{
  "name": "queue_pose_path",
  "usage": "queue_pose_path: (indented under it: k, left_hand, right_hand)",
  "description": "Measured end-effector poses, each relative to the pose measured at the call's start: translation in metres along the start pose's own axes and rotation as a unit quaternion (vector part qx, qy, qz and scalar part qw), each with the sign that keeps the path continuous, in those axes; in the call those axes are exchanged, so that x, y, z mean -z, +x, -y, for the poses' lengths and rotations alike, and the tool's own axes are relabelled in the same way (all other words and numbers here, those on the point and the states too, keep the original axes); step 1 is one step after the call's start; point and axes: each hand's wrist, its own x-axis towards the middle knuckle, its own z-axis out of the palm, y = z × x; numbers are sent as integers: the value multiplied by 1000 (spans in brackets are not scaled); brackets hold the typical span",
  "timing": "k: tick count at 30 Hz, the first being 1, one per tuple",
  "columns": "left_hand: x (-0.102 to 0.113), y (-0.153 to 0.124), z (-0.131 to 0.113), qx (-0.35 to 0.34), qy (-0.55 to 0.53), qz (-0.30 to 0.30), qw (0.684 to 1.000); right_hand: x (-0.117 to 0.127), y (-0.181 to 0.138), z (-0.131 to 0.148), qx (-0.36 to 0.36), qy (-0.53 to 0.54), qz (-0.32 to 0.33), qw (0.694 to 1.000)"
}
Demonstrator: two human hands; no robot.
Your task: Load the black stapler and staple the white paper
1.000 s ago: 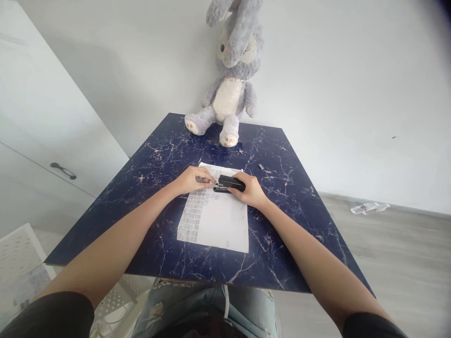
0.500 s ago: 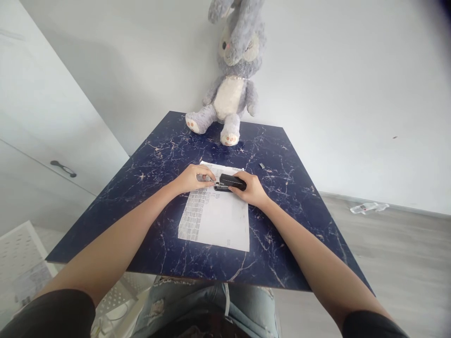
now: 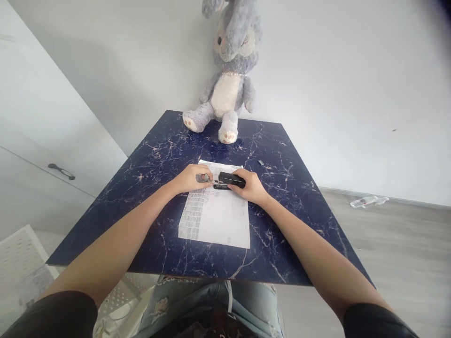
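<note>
My right hand (image 3: 252, 186) is wrapped round the back of a black stapler (image 3: 227, 179), which lies crosswise over the upper part of a printed paper sheet (image 3: 221, 216). The stapler's front end points left, and a silvery metal part shows between its black top and base. My left hand (image 3: 196, 178) is at that front end, thumb and fingertips pinched together at the metal part. What those fingertips hold is too small to make out. A small grey metallic piece (image 3: 260, 163), perhaps a strip of staples, lies on the table to the right of the sheet.
The dark blue marble-patterned table (image 3: 158, 155) bears a large grey plush rabbit (image 3: 227, 94) against the wall. White perforated furniture (image 3: 21, 253) stands at lower left, beside a white cabinet (image 3: 31, 188). A clear plastic package (image 3: 368, 202) lies on the floor at right.
The camera view has shifted slightly. My left fingertips stay at the stapler's front, where a little more silvery metal shows beside them. My right hand keeps its hold.
</note>
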Motion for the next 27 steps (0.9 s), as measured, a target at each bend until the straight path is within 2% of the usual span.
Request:
queue_pose_path:
  k: [5, 15, 20, 27]
  left_hand:
    - [6, -1, 0, -16, -35, 19, 999]
    - [25, -9, 13, 3, -78, 44, 996]
    - [26, -9, 12, 12, -85, 56, 995]
    - [20, -8, 9, 51, -45, 35, 997]
  right_hand:
    - [0, 0, 0, -5, -1, 1, 1000]
    - [1, 0, 0, -4, 11, -3, 1000]
    - [1, 0, 0, -8, 15, -2, 1000]
    - [1, 0, 1, -6, 15, -3, 1000]
